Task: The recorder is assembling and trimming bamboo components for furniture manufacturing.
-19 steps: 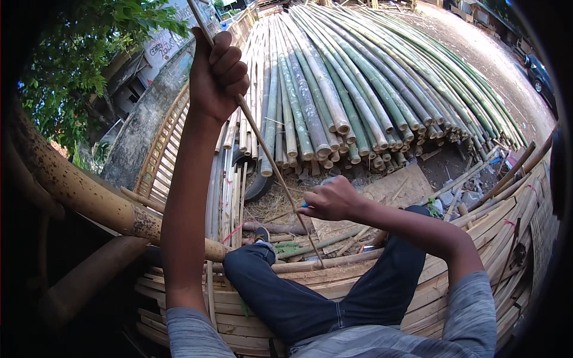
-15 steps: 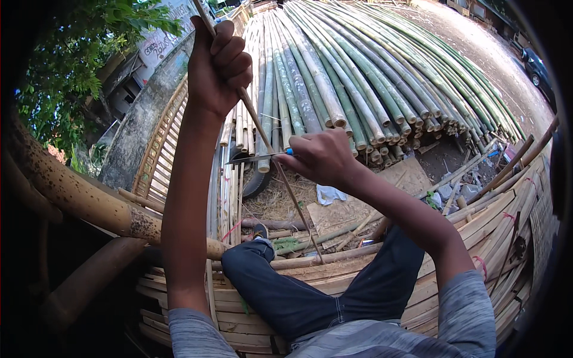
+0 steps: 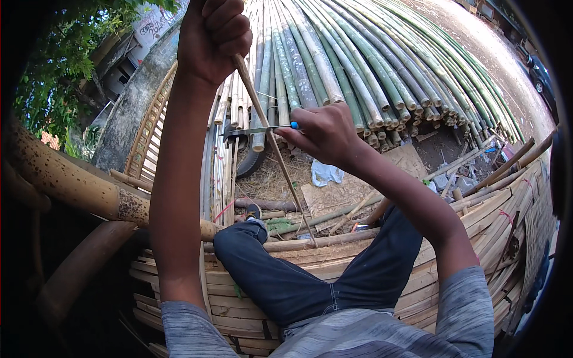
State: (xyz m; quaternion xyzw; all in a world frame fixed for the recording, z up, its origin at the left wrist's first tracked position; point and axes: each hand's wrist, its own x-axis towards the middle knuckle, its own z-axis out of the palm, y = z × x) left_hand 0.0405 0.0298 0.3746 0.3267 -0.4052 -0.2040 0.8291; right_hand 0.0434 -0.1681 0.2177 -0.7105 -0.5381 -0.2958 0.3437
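Observation:
My left hand [image 3: 216,37] is raised at the top, its fingers wrapped round a thin bamboo stick [image 3: 282,162]. The stick slants down to the right, its lower end by the bamboo pole between my legs. In front of me my right hand [image 3: 327,132] grips a knife by its handle, which is mostly hidden in the fist; a bit of blue shows at its near end. The knife's blade [image 3: 250,130] points left and lies across the stick, touching it, below my left hand.
A large stack of green bamboo poles [image 3: 358,65] fans out ahead. Split bamboo strips [image 3: 239,309] lie under my legs. A thick spotted bamboo pole [image 3: 77,185] runs along the left. Beyond my feet are a tyre [image 3: 249,164], a white plastic bag [image 3: 326,173] and a flat board [image 3: 397,161].
My left hand has risen toward the top edge with the stick. My right hand and the knife sit slightly higher in view, the blade still across the stick.

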